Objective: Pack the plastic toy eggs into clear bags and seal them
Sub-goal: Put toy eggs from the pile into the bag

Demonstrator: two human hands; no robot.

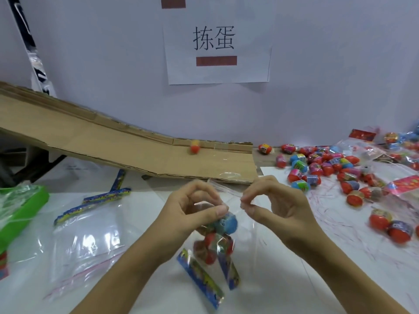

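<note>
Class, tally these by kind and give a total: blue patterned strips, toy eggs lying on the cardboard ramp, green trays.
Blue patterned strips: 5
Toy eggs on the cardboard ramp: 1
Green trays: 1
Total: 7

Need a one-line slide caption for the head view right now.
Both hands, left and right, pinch the top of a clear bag holding toy eggs; loose eggs lie right.
</note>
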